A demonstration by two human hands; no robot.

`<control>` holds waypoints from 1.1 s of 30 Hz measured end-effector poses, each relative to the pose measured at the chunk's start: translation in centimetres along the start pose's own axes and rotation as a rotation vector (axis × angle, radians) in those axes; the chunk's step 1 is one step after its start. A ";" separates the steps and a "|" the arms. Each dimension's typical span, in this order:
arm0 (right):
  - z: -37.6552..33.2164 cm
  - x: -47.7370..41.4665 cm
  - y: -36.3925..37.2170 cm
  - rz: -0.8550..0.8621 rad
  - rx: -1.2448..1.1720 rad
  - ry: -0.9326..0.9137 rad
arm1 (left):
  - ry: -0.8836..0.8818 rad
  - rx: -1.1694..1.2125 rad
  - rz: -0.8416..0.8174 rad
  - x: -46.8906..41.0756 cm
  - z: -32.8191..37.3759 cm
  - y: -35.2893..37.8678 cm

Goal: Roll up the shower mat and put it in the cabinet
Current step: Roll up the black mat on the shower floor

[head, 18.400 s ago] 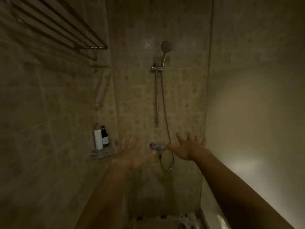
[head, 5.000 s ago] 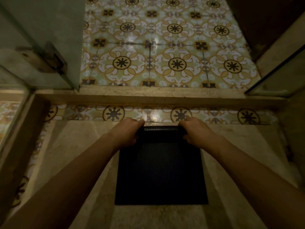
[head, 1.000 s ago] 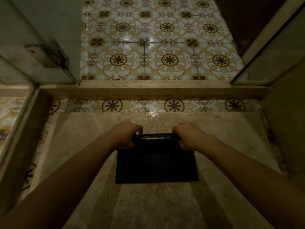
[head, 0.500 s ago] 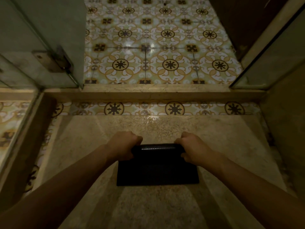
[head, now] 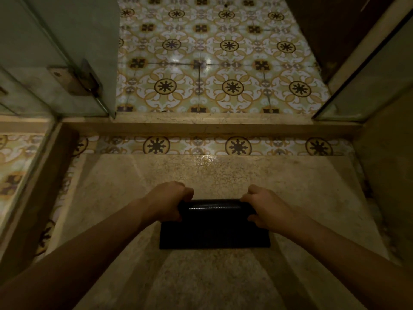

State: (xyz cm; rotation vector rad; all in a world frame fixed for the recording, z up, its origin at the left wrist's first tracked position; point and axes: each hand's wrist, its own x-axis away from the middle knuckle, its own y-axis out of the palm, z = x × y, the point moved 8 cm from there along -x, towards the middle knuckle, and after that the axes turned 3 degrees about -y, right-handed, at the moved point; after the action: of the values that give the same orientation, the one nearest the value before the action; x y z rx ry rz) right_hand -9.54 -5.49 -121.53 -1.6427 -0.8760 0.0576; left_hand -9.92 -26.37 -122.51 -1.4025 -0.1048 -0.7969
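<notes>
The black shower mat (head: 214, 233) lies on the beige stone shower floor, mostly wound into a roll along its far edge. A short flat strip still rests on the floor toward me. My left hand (head: 169, 201) grips the left end of the roll, and my right hand (head: 264, 206) grips the right end, fingers curled over the top. No cabinet is in view.
A raised stone threshold (head: 212, 127) crosses ahead, with patterned floor tiles (head: 223, 63) beyond it. A glass door with a metal hinge (head: 76, 80) stands at the left, a glass panel (head: 368, 81) at the right. Shower walls close in on both sides.
Both hands have rolled the mat farther toward me; the roll is thicker and the flat part has shrunk to a short strip.
</notes>
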 end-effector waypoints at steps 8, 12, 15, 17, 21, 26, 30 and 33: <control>-0.1 0.5 -0.2 -0.026 0.009 -0.016 | -0.010 0.100 -0.195 -0.8 -0.2 0.6; -0.1 0.3 0.1 -0.034 0.042 -0.013 | -0.042 0.103 -0.186 -0.6 -0.4 1.0; 0.1 0.5 0.5 -0.060 0.012 -0.021 | -0.017 0.103 -0.179 -0.5 0.2 1.3; 0.5 0.4 0.5 -0.071 -0.023 -0.016 | -0.015 0.148 -0.205 -0.5 0.2 1.0; 0.8 0.0 0.6 -0.079 -0.012 0.013 | -0.048 0.234 -0.241 -0.2 -0.3 0.8; 0.8 0.9 1.7 -0.054 0.070 0.000 | -0.035 0.116 -0.174 0.4 0.3 2.6; 0.4 1.9 3.3 -0.052 0.056 -0.014 | -0.006 0.133 -0.141 1.2 0.5 4.5; -0.3 2.1 4.0 -0.004 0.160 -0.044 | 0.054 0.085 -0.053 2.1 1.4 5.3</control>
State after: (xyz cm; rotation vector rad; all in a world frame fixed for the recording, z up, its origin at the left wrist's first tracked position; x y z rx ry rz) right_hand -5.88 -4.52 -124.06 -1.4949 -0.8852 0.1583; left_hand -4.92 -26.23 -125.50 -1.3011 -0.1327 -0.8639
